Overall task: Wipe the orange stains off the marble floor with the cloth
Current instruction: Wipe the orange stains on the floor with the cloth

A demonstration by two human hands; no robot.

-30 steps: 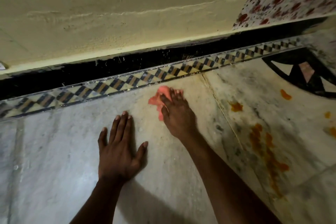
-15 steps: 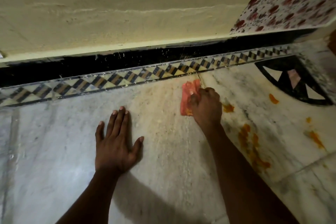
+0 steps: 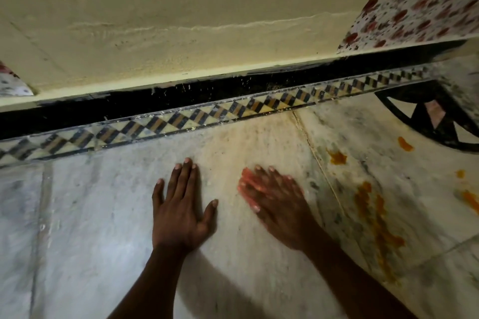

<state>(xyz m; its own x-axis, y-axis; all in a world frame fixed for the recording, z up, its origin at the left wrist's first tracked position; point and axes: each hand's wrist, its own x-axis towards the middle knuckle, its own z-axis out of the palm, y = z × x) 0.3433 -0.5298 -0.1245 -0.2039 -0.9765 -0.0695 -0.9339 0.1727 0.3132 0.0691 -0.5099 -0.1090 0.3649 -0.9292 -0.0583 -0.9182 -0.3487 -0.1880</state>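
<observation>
On the marble floor (image 3: 103, 215) — orange stains (image 3: 373, 212) right of both hands.

Both hands lie palm-down, fingers spread: left hand (image 3: 181, 211) sharp, right hand (image 3: 276, 201) motion-blurred.

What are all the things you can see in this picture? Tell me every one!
Orange stains: several, orange, on the marble right of the hands.
Cloth: one, pink, blurred, under the right hand's fingers.
Marble floor: one, whitish grey, across the bottom.
Patterned border: one strip, black, yellow and brown diamonds, along the floor's far edge.
Black band: one, black, at the wall's foot.
Wall: one, cream, top.
Flowered fabric: one, white with red blotches, top right.
Left hand: one, flat on the floor.
Right hand: one, pressing the cloth.
</observation>
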